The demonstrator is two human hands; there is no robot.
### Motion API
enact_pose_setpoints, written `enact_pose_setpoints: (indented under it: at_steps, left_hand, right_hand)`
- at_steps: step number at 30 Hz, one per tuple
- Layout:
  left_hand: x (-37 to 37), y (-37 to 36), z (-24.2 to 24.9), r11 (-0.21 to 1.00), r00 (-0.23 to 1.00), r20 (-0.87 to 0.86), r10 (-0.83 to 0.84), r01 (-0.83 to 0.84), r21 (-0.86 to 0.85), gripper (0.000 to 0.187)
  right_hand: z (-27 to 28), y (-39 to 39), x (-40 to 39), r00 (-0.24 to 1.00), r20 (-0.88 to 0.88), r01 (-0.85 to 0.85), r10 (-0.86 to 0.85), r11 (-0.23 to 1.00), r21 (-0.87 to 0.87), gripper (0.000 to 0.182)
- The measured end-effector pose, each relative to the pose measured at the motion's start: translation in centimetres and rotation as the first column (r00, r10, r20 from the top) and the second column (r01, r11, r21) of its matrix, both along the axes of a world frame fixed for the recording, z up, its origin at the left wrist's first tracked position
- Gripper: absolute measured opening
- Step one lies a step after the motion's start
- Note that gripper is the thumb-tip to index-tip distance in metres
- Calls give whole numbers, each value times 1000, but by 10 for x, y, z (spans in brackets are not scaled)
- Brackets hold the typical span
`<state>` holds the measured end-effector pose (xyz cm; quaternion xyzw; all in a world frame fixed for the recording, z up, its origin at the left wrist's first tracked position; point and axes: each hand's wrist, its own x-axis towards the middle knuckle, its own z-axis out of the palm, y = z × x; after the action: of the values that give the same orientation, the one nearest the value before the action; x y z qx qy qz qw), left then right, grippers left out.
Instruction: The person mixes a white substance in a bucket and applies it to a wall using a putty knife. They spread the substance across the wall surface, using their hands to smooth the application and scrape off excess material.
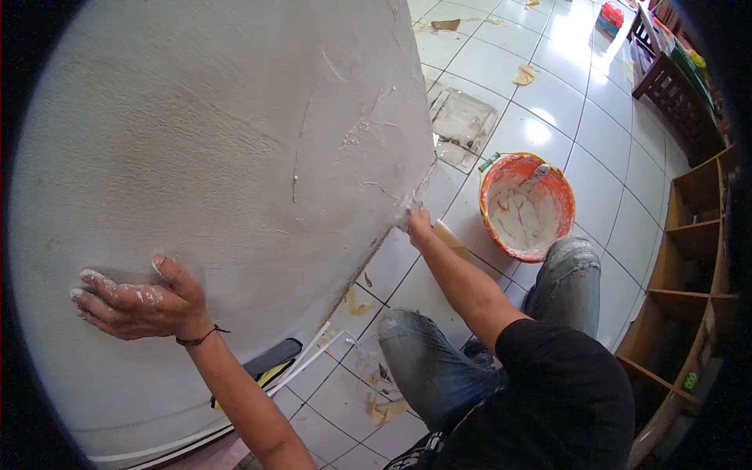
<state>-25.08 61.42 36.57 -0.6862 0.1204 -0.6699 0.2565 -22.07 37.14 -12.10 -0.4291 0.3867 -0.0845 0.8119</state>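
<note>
My left hand (pixel 145 301) is at the pale plastered wall (pixel 211 149), its fingers stretched out and spotted with white paste; it holds nothing. Low on the wall, near its bottom edge, my right hand (pixel 421 223) is closed. Whatever it grips is small, whitish and blurred against the plaster, so I cannot make out its kind. Thin ridges and smears of wet-looking paste mark the wall above that hand. Right of my right hand stands an orange-red bucket (pixel 565 192) with white paste inside and a paste-covered tool handle (pixel 536 177) leaning on its rim.
White floor tiles (pixel 603 184) carry scraps of yellowish paper (pixel 524 75) and a dirty square floor panel (pixel 462 119). A wooden shelf (pixel 670 298) stands along the right. White tubes (pixel 313 356) and a black-and-yellow object (pixel 270 360) lie by the wall near my left forearm.
</note>
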Motion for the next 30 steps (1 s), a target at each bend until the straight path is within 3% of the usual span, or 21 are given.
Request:
enact_pose_setpoints:
  at_steps: [3, 6, 8, 10, 13, 15, 16, 18, 20, 22, 24, 25, 27, 30]
  left_hand:
    - [-3, 4, -2, 1000, 1000, -7, -3, 3, -1, 74]
    - [-2, 0, -2, 998, 1000, 18, 4, -3, -67, 74]
    - [0, 1, -3, 996, 999, 35, -26, 28, -82, 74]
    - [3, 3, -4, 993, 998, 47, -47, 52, -110, 73]
    - [3, 3, -5, 983, 997, 30, -69, 73, -167, 71]
    - [2, 3, -4, 981, 997, 41, -72, 79, -176, 71]
    - [2, 2, -4, 982, 996, 45, -81, 88, -169, 70]
    - [2, 1, -6, 977, 996, 40, -78, 84, -194, 70]
    - [0, 0, -4, 976, 997, 33, -70, 76, -205, 69]
    - [-2, -4, -3, 976, 996, 26, -81, 85, -199, 68]
    - [-1, -3, -4, 980, 996, 35, -79, 84, -182, 67]
    - [0, -2, -4, 982, 996, 46, -80, 86, -167, 67]
    - [2, -1, -5, 984, 997, 43, -67, 73, -164, 68]
    - [1, 0, -6, 983, 998, 32, -54, 59, -172, 70]
  right_hand:
    - [20, 18, 14, 997, 60, 56, -56, 998, -1, 14]
    - [120, 13, 14, 998, 47, -42, 44, 998, -49, 8]
    - [184, 16, 12, 989, 127, 73, -72, 997, -6, 9]
    - [234, 16, 14, 992, 112, 66, -57, 995, -77, 16]
    - [320, 18, 2, 955, 284, 97, -86, 995, -28, 15]
    - [365, 22, -18, 905, 421, 5, 57, 989, -146, 13]
    - [371, 20, -25, 905, 423, 14, 53, 988, -154, 13]
    - [380, 14, -32, 812, 519, -63, 267, 924, -377, 11]
    - [367, -3, -34, 769, 568, -85, 294, 928, -364, 11]
    - [339, -25, -31, 726, 661, -53, 188, 974, -218, 12]
    - [302, -42, -21, 851, 523, 54, 35, 987, -154, 13]
    - [277, -46, -11, 850, 526, 53, 34, 988, -149, 13]
    - [240, -52, 7, 944, 329, 64, 3, 979, -193, 17]
    - [258, -43, 26, 949, 316, 73, 7, 968, -238, 13]
